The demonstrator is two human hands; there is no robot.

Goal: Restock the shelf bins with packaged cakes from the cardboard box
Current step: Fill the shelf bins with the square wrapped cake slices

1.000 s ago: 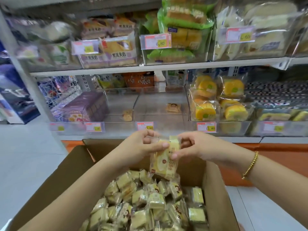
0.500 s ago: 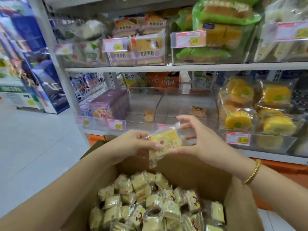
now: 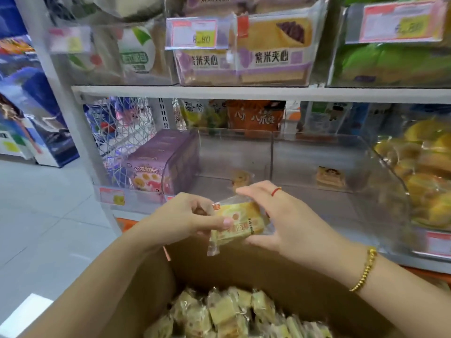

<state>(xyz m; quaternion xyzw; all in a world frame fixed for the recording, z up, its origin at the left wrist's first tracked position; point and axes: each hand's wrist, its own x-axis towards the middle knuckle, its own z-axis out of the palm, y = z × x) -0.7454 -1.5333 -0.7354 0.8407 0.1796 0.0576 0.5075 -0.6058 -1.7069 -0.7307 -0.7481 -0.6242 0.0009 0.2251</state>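
My left grip (image 3: 190, 215) and right grip (image 3: 288, 223) both pinch one packaged cake (image 3: 238, 222) | over the cardboard box (image 3: 244, 267); before a clear shelf bin (image 3: 234, 152)

Yellow cake packet (image 3: 238, 222); brown cardboard box (image 3: 280, 272).

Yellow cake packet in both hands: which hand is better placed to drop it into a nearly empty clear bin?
Probably the right hand: it wraps the packet top and bottom and sits directly before the bin; the left hand only pinches one end.
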